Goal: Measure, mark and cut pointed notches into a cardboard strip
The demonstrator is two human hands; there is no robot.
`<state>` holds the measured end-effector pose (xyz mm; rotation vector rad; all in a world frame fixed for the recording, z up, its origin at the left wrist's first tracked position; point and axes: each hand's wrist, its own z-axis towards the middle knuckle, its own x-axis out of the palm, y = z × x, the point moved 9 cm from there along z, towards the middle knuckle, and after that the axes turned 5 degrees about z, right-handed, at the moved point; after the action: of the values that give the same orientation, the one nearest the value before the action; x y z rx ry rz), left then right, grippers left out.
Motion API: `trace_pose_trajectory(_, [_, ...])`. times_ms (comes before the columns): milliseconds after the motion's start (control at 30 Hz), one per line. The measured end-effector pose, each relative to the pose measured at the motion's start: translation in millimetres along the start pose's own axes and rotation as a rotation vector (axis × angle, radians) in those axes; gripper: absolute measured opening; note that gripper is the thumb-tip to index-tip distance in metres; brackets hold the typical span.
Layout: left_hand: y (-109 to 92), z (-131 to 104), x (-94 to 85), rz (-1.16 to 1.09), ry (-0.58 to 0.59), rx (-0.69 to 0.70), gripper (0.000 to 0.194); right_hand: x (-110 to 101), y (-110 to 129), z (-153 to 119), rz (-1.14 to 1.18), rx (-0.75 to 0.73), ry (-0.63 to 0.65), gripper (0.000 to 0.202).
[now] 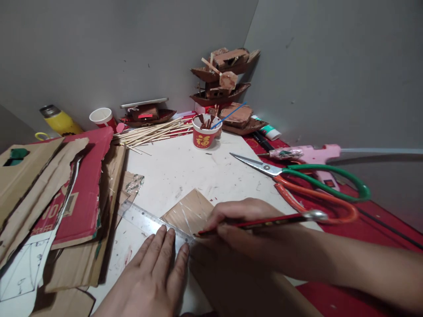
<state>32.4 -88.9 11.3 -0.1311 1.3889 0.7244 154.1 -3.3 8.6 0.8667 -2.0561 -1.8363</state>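
Note:
My left hand (150, 268) lies flat with fingers stretched out, pressing on a clear plastic ruler (143, 219). The ruler slants across a piece of brown cardboard (188, 207), which shows faint lines at its far corner. In my right hand (249, 233) is a dark red pencil (264, 221), gripped between thumb and fingers. Its tip touches the cardboard close to the ruler's edge, near my left thumb. The cardboard's nearer part lies in the shadow under my right hand and forearm.
Cardboard sheets (81, 215) are stacked at left. A red paper cup (202, 136), thin wooden sticks (155, 132) and brown model boats (228, 94) stand at the back. Green-and-orange-handled scissors (274, 169) and a pink glue gun (313, 154) lie at right. Grey walls close off the back.

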Motion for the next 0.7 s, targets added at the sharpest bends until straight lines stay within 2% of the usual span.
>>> trace_pose_trajectory(100, [2,1,-6.1,-0.007,-0.044,-0.02,0.054,-20,-23,-11,0.296,0.133,-0.22,0.024])
trace_pose_trajectory(167, [9,1,-9.6,-0.044,-0.085,-0.077,0.042,-29,-36,-19,0.391,0.155,-0.333,0.03])
trace_pose_trajectory(267, [26,0,-7.5,-0.112,-0.111,-0.2,0.033,-36,-51,-26,0.431,0.134,-0.402,0.039])
trace_pose_trajectory(400, [47,0,6.6,-0.13,-0.023,-0.338,0.034,-48,-65,-34,0.354,0.076,-0.498,0.047])
trace_pose_trajectory(467, [52,-1,9.5,-0.14,0.0,-0.376,0.026,-52,-69,-37,0.278,0.069,-0.508,0.049])
trace_pose_trajectory(567, [55,-4,10.6,-0.186,0.001,-0.421,0.017,-53,-70,-38,0.091,0.091,-0.438,0.042])
trace_pose_trajectory(700, [64,-11,13.7,-0.303,-0.02,-0.544,0.026,-45,-52,-38,-0.164,-0.01,-0.306,0.028])
